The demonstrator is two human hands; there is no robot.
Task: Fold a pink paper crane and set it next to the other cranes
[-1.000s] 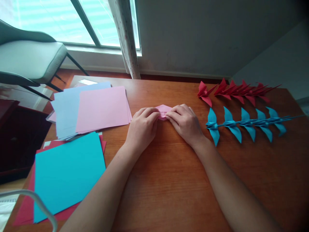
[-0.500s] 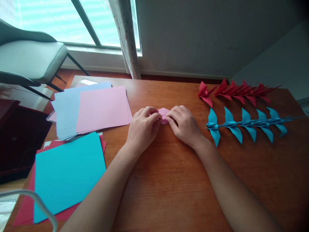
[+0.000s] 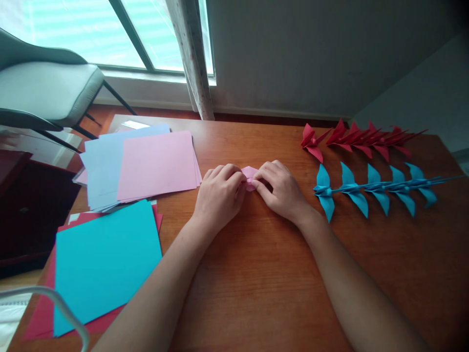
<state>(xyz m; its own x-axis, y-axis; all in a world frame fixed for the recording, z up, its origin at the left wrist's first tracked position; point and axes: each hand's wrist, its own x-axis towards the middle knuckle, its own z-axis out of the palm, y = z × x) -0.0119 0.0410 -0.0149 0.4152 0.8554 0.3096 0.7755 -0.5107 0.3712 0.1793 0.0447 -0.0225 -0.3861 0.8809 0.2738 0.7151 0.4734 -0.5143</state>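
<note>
While the wooden table fills most of the view, loose paper lies on its left half: a turquoise sheet on top of red sheets at the near corner, and behind it a pink stack overlapping pale blue sheets. On the right half lie two rows of folded birds, nested head to tail. The blue row is nearer and the red row is just behind it. The two rows lie close together but apart.

At mid-table the left hand and right hand meet. The fingertips of both are closed on a small pink folded piece, which rests on the table between them, just right of the pink stack. Only its upper tip shows, and the fold under the fingers is hidden.

Risks, as judged: the piece is small and thick with layers, so uneven finger pressure could set a crease off-line or tear a point. If the piece slid on the smooth wood, the layers could slip out of register.

Compared with one second earlier, the hands are closer together and cover more of the piece. A broader, flatter pink shape showed then. The sheets and both rows of birds lie as they did.
</note>
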